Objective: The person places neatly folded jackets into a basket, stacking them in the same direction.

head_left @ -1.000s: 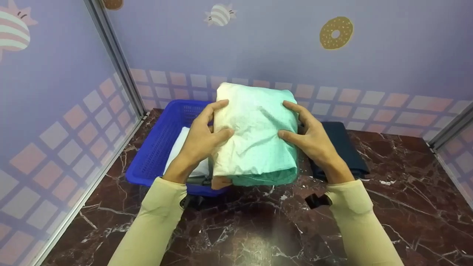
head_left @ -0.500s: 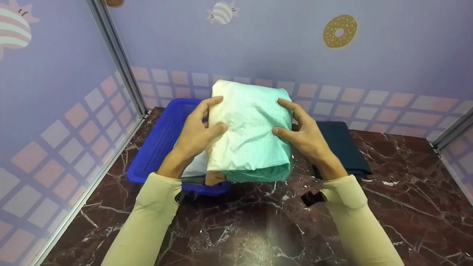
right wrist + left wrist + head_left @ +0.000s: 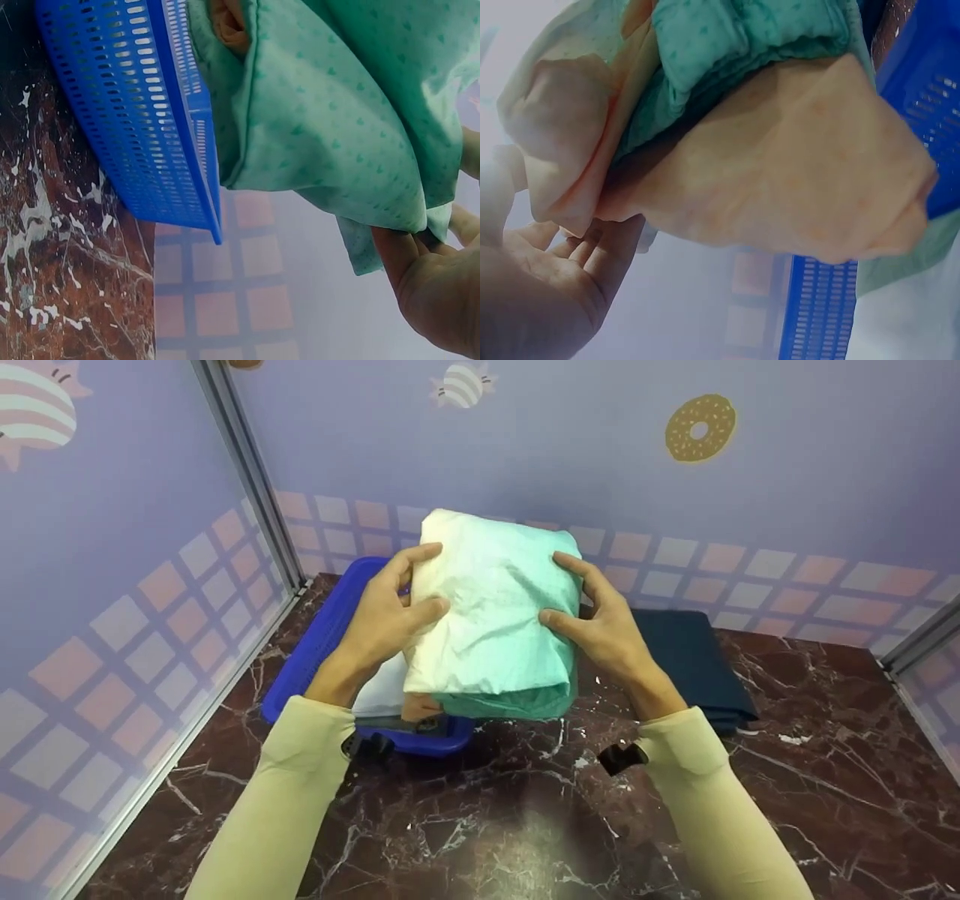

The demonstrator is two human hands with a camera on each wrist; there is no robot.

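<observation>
Both hands hold a folded cloth (image 3: 495,607) in the head view, raised over the right part of the blue basket. Its top fades from pale cream to mint green, and a loose green fold opens at the near edge. My left hand (image 3: 386,619) grips the left side and my right hand (image 3: 604,622) the right, each thumb on top. In the left wrist view, peach fabric (image 3: 795,165) hangs below green layers beside the left hand (image 3: 555,292). The right wrist view shows green fabric (image 3: 322,127) with small hearts, pinched by the right hand (image 3: 442,292).
The blue basket (image 3: 304,660) stands at the left, partly hidden by the left hand and cloth. Inside it lies a white folded cloth (image 3: 382,690). A dark navy folded cloth (image 3: 686,660) lies at right on the marbled table (image 3: 480,840). Patterned walls enclose the back and sides.
Both hands have carried the folded cloth a little left and upward in the head view, keeping the same hold. More of the navy cloth shows now.
</observation>
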